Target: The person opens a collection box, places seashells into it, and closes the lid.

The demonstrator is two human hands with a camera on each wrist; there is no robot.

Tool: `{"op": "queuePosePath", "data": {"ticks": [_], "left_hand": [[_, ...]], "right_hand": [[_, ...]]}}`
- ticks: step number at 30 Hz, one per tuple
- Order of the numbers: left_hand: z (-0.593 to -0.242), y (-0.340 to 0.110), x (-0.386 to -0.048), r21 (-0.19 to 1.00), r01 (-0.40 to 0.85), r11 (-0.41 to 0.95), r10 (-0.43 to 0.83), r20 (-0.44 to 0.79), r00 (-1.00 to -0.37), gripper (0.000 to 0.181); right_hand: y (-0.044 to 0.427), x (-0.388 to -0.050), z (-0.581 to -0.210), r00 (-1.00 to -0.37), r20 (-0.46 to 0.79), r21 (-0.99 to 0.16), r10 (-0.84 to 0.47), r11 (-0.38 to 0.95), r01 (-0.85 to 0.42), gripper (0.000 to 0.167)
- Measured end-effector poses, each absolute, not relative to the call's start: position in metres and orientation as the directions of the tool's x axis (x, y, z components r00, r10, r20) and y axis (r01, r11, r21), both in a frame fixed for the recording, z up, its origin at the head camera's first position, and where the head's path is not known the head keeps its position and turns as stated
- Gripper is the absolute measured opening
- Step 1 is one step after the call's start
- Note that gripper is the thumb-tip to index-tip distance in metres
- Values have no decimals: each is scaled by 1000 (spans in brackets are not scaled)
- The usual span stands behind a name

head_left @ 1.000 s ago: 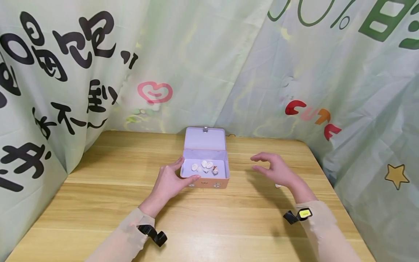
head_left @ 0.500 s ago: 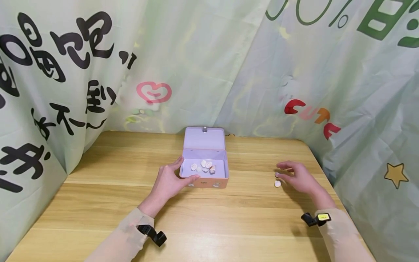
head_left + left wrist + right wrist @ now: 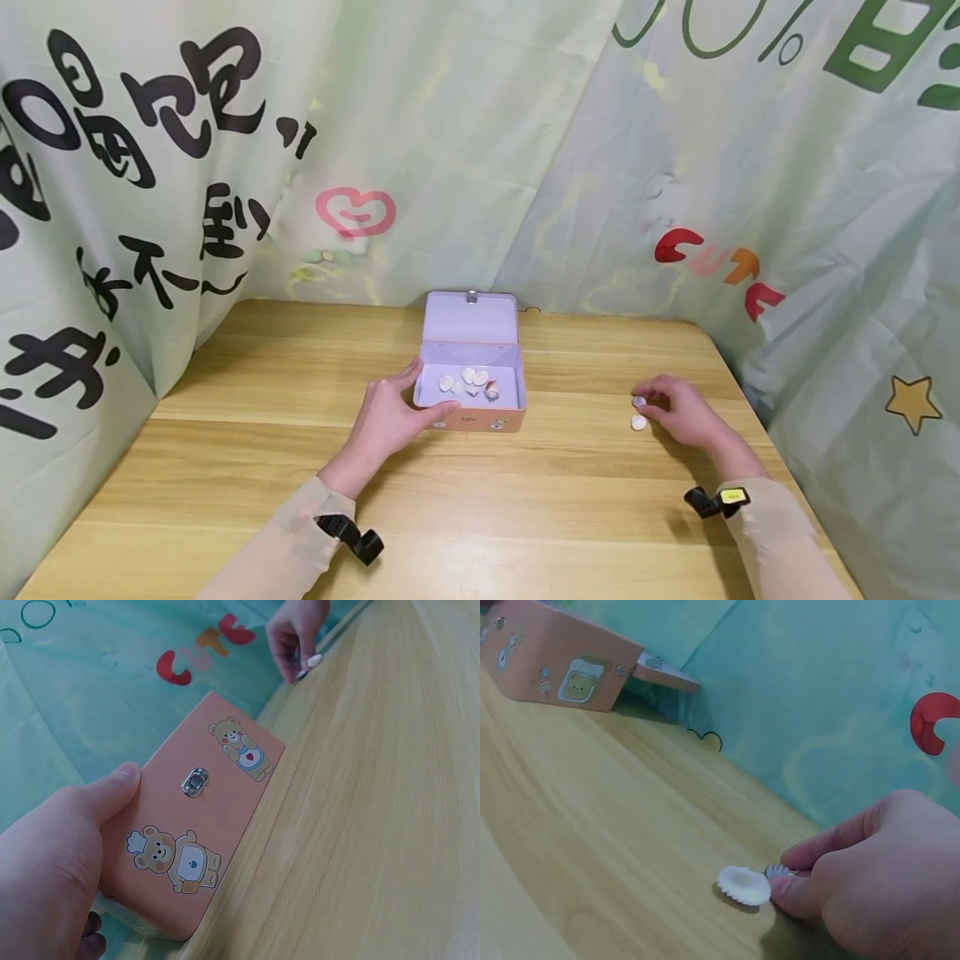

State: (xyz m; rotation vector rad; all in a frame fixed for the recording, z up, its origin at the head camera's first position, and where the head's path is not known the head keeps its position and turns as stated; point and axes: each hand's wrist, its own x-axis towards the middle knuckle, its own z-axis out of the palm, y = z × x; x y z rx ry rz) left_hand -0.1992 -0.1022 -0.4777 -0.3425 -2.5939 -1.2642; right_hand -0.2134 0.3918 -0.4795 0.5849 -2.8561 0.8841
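1. The right hand (image 3: 881,877) pinched the grey ridged seashell (image 3: 777,871) between thumb and finger, at the right of the wooden table (image 3: 525,517); light pressure seemed best — too hard a squeeze might have flicked it loose.
2. The white scalloped seashell (image 3: 744,886) lay just beside it, on the near side; a straight upward lift would probably have avoided nudging it.
3. The left hand (image 3: 387,414) gripped the salmon-pink tin box (image 3: 480,420) by its left end, far lid (image 3: 471,321) open; a steady hold suited the seashells inside (image 3: 468,375).
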Motion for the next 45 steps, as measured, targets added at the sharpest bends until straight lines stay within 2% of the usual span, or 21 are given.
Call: {"op": "queuePosePath", "data": {"ticks": [11, 20, 25, 33, 38, 45], "left_hand": [[-477, -103, -198, 742, 301, 599, 102, 302, -948, 106], [-477, -102, -200, 732, 303, 610, 102, 307, -946, 108], [-478, -103, -200, 735, 319, 599, 107, 321, -941, 108], [-478, -102, -201, 735, 314, 600, 107, 315, -943, 106], [-476, -101, -200, 738, 310, 600, 109, 309, -945, 105], [-476, -102, -200, 739, 303, 602, 103, 305, -947, 103]], "right_hand": [[386, -215, -483, -894, 242, -434, -378, 781, -448, 7], [394, -205, -477, -901, 183, -517, -394, 740, -429, 18], [396, -205, -478, -900, 155, -509, -408, 748, -426, 21], [391, -209, -485, -868, 242, -426, -434, 756, -497, 18], [391, -206, -484, -870, 248, -430, -426, 756, -493, 24], [388, -206, -483, -891, 228, -432, -393, 779, -454, 17]]}}
